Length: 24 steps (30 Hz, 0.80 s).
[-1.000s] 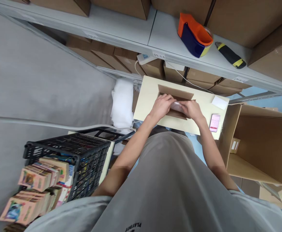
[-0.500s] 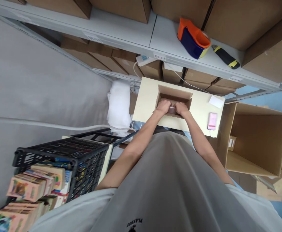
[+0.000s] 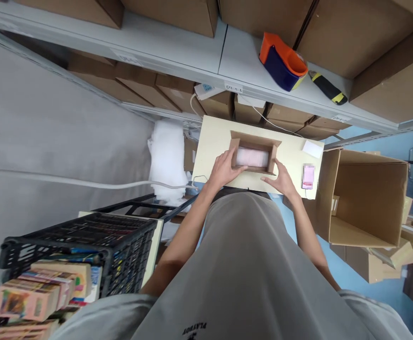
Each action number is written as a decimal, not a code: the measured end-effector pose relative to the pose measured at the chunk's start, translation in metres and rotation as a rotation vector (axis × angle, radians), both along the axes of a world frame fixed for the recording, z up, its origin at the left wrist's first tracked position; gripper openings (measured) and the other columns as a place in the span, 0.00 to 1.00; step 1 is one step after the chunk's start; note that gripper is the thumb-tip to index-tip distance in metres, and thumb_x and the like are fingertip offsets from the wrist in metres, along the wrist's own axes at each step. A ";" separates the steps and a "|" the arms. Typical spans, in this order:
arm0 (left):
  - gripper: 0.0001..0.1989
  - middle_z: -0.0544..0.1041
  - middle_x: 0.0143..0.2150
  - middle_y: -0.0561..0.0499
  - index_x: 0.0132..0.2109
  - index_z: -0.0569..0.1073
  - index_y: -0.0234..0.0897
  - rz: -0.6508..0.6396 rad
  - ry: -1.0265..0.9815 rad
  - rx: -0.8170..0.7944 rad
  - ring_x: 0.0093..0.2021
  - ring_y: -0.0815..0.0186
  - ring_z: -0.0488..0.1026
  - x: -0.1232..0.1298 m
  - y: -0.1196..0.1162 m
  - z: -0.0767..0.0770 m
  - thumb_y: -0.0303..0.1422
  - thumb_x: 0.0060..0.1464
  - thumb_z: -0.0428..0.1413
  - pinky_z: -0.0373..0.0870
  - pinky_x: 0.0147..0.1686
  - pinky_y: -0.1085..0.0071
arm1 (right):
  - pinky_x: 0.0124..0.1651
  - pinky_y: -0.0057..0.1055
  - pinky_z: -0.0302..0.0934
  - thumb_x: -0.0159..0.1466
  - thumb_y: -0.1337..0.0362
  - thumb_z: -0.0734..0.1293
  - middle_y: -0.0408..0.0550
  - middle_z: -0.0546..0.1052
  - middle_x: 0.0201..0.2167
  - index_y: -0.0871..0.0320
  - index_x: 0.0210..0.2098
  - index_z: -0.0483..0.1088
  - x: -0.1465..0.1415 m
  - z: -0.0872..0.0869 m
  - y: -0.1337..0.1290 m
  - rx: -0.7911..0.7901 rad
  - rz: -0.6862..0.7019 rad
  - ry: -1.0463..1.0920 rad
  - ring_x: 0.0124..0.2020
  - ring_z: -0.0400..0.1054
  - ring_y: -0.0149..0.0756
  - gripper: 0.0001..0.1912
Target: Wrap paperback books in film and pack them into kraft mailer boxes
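An open cardboard box stands on the cream tabletop with its side flaps raised. Inside lies a pale pinkish-white wrapped bundle, whose exact kind I cannot make out. My left hand is at the box's left side, thumb and fingers spread, the fingertips against or close to the left flap. At the right side, my right hand is open too, with its fingers near the right flap and the thumb in front of the box. Neither hand holds the bundle.
A phone and a white card lie at the table's right. Above, a shelf carries an orange-and-blue tape dispenser and a utility knife. A large open carton stands right; a black crate of books stands left.
Both hands have come up out of the box and moved apart to its two sides, fingers opening. The pale bundle inside the box is now uncovered.
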<state>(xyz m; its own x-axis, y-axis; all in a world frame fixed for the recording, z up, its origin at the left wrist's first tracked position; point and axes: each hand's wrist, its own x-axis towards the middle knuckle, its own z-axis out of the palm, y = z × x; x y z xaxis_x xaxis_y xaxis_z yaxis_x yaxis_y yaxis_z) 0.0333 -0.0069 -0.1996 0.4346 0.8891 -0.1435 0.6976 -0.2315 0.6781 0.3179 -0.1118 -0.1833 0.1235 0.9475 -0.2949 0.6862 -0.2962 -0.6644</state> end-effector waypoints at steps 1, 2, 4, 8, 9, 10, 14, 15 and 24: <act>0.48 0.77 0.73 0.32 0.81 0.62 0.36 -0.045 0.022 -0.022 0.73 0.39 0.74 -0.002 0.000 -0.001 0.47 0.63 0.72 0.67 0.75 0.47 | 0.81 0.57 0.61 0.67 0.48 0.80 0.66 0.70 0.78 0.60 0.80 0.62 -0.002 -0.003 -0.001 -0.017 0.042 0.006 0.79 0.65 0.59 0.51; 0.50 0.77 0.73 0.32 0.80 0.62 0.36 -0.088 0.044 -0.037 0.73 0.38 0.74 -0.003 0.000 -0.003 0.46 0.60 0.74 0.66 0.76 0.46 | 0.82 0.57 0.60 0.67 0.51 0.80 0.66 0.71 0.77 0.60 0.79 0.64 -0.004 -0.007 0.000 -0.029 0.067 -0.003 0.78 0.66 0.59 0.47; 0.50 0.77 0.73 0.31 0.80 0.63 0.35 -0.157 0.087 -0.072 0.73 0.38 0.75 -0.006 0.002 -0.007 0.40 0.59 0.75 0.67 0.76 0.47 | 0.81 0.57 0.61 0.71 0.56 0.76 0.64 0.76 0.74 0.59 0.76 0.69 -0.007 -0.012 0.004 -0.048 0.072 -0.029 0.76 0.68 0.58 0.37; 0.40 0.79 0.71 0.32 0.80 0.65 0.35 -0.150 0.110 -0.132 0.70 0.41 0.79 -0.006 0.018 -0.015 0.33 0.66 0.67 0.74 0.71 0.52 | 0.78 0.56 0.65 0.75 0.61 0.68 0.62 0.82 0.67 0.59 0.71 0.73 -0.005 -0.021 0.018 -0.071 0.032 -0.075 0.70 0.73 0.57 0.27; 0.41 0.78 0.73 0.31 0.81 0.63 0.35 -0.118 0.105 -0.120 0.70 0.41 0.79 -0.005 0.023 -0.017 0.32 0.67 0.66 0.74 0.71 0.52 | 0.78 0.57 0.65 0.75 0.61 0.68 0.64 0.81 0.67 0.60 0.72 0.73 -0.005 -0.024 0.021 -0.067 0.003 -0.107 0.70 0.73 0.57 0.27; 0.43 0.74 0.75 0.29 0.83 0.60 0.34 -0.084 0.100 -0.094 0.72 0.40 0.77 -0.003 0.028 -0.019 0.33 0.67 0.66 0.74 0.71 0.51 | 0.78 0.58 0.64 0.74 0.62 0.68 0.66 0.79 0.68 0.62 0.73 0.71 -0.004 -0.026 0.024 -0.061 -0.036 -0.148 0.71 0.71 0.59 0.29; 0.58 0.48 0.87 0.22 0.86 0.48 0.31 -0.046 0.050 0.057 0.84 0.32 0.57 0.007 0.050 -0.022 0.42 0.63 0.71 0.65 0.78 0.42 | 0.83 0.63 0.54 0.70 0.59 0.75 0.75 0.58 0.83 0.66 0.83 0.52 -0.003 -0.034 0.035 -0.044 -0.168 -0.258 0.83 0.55 0.66 0.50; 0.59 0.45 0.88 0.23 0.86 0.48 0.32 -0.070 0.029 0.076 0.86 0.32 0.53 0.009 0.054 -0.023 0.46 0.62 0.72 0.63 0.79 0.41 | 0.84 0.63 0.53 0.70 0.58 0.76 0.75 0.52 0.85 0.66 0.85 0.46 -0.003 -0.035 0.037 -0.039 -0.165 -0.260 0.85 0.51 0.66 0.55; 0.26 0.76 0.71 0.34 0.70 0.77 0.39 -0.102 0.008 0.131 0.80 0.40 0.64 0.003 0.054 -0.018 0.37 0.68 0.64 0.62 0.79 0.41 | 0.85 0.63 0.52 0.69 0.66 0.72 0.66 0.43 0.89 0.58 0.86 0.44 -0.007 -0.028 0.035 0.045 -0.062 -0.289 0.88 0.44 0.59 0.53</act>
